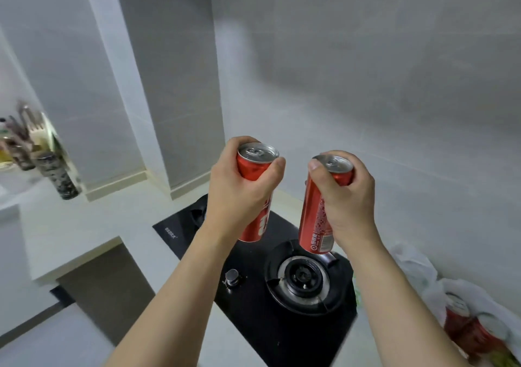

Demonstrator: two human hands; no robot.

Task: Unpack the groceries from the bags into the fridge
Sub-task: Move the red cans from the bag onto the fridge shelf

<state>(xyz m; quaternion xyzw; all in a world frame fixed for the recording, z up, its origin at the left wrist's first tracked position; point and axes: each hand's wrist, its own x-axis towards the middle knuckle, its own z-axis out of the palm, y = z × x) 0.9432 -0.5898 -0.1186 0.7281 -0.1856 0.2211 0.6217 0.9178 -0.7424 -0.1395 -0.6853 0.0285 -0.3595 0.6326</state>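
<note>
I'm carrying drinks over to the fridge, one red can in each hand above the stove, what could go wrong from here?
1. Both hands are full: the left hand grips one can and the right hand grips another can, so opening a fridge door may be awkward.
2. A slip could drop a can onto the black gas stove below.
3. The white bag sits beside the burner.

Black gas hob (248, 304) on white counter (70, 225)

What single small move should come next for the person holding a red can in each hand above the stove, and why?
Probably carry both cans away towards the fridge, which is out of view. The left hand grips one red can and the right hand another red can, both lifted clear above the black stove, while more cans wait in the white bag.
</note>
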